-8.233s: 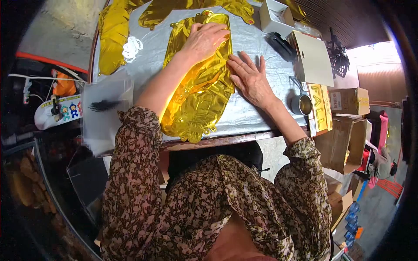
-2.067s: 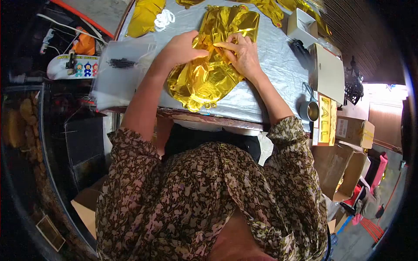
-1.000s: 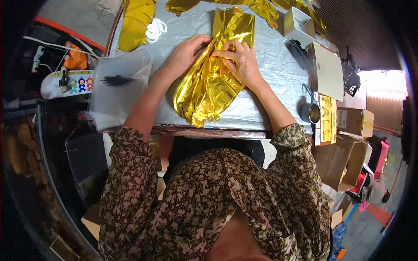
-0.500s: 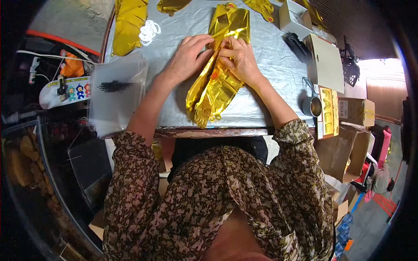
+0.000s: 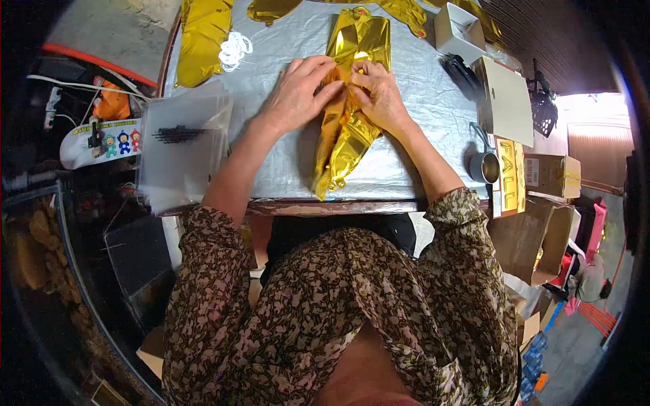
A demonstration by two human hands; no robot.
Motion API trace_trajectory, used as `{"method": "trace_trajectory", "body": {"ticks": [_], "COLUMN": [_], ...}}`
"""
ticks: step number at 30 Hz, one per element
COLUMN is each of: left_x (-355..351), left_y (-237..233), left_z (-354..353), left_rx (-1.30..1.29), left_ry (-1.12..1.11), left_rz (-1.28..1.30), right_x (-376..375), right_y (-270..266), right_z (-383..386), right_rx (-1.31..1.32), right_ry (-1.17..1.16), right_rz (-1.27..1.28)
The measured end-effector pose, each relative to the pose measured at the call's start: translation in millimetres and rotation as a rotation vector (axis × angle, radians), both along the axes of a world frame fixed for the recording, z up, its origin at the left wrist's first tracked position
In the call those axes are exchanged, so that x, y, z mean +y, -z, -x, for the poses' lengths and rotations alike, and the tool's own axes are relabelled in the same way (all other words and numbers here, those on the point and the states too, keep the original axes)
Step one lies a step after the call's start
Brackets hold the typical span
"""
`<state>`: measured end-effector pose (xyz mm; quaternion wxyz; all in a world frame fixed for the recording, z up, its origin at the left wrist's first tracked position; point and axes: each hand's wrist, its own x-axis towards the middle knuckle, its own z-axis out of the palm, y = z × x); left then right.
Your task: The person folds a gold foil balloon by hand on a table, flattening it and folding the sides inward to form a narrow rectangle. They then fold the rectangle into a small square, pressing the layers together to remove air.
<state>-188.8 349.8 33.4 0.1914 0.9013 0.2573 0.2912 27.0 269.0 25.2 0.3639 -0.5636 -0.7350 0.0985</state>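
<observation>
A shiny gold foil balloon (image 5: pixel 355 141), flat and partly folded, lies lengthwise on the silver-grey table cover (image 5: pixel 271 166). My left hand (image 5: pixel 298 93) grips its left edge near the middle, thumb and fingers closed on the foil. On the other side my right hand (image 5: pixel 380 95) pinches the foil with bent fingers. Both hands are close together, a narrow fold of foil between them. The balloon's upper part spreads out flat beyond the hands, and its lower end tapers toward the table's front edge. My fingers hide part of the fold.
More gold foil (image 5: pixel 202 40) and a white string bundle (image 5: pixel 235 51) lie at the back left. Clear plastic bags (image 5: pixel 179 162) hang over the left corner. Along the right stand a white box (image 5: pixel 460 32), a metal cup (image 5: pixel 485 166) and a yellow lettered package (image 5: pixel 511 177).
The left part of the balloon has been folded over to the right, so its lower end is narrower. My left hand has moved slightly right, closer to my right hand.
</observation>
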Motion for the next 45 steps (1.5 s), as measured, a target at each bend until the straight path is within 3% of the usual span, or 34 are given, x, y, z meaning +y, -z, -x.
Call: {"method": "trace_trajectory", "body": {"ticks": [5,7,10,13,21,24,29,31,33,35,42,45], "left_x": [-11.5,-12.3,-13.2,-14.1,-8.0,33.4,105.1,129.6,164.0,183.8,189.9,207.0], "left_y": [-4.8,-4.4,-2.8,-2.8,0.0,17.8,-6.3,-20.8,-11.9,-12.9,-14.6,-16.7], "left_z": [-3.0,-3.1,-6.0,-9.7,-8.8,-11.3,-40.6,-52.5,-60.7,-66.9,-74.4,-71.6], "left_rx": [0.038,0.050,0.057,0.091,0.079,-0.034,-0.096,0.040,0.029,0.279,0.247,0.327], "left_ry": [-0.045,-0.046,-0.067,-0.097,-0.103,-0.013,-0.026,0.028,0.129,0.241,0.309,0.448], "left_rz": [0.004,0.006,-0.013,-0.048,-0.060,0.027,0.117,0.335,0.286,0.300,0.323,0.144], "right_x": [2.9,-3.3,-2.3,1.5,-1.3,-0.4,-0.1,-0.2,0.8,0.0,-1.0,-1.7], "right_y": [-2.1,-19.0,-15.2,-13.3,-7.4,-3.9,-4.6,-4.6,-3.2,-4.3,-12.9,-15.9], "right_z": [2.1,9.0,9.5,2.3,1.1,0.1,2.8,4.3,5.9,8.8,13.5,14.2], "right_rx": [0.203,0.326,0.444,0.265,0.246,0.224,0.207,0.209,0.215,0.219,0.228,0.231], "right_ry": [0.020,0.160,0.143,0.050,0.042,0.052,0.055,0.056,0.052,0.063,0.073,0.077], "right_rz": [-0.044,0.159,0.150,-0.030,0.058,0.070,0.077,0.074,0.054,0.060,0.102,0.110]}}
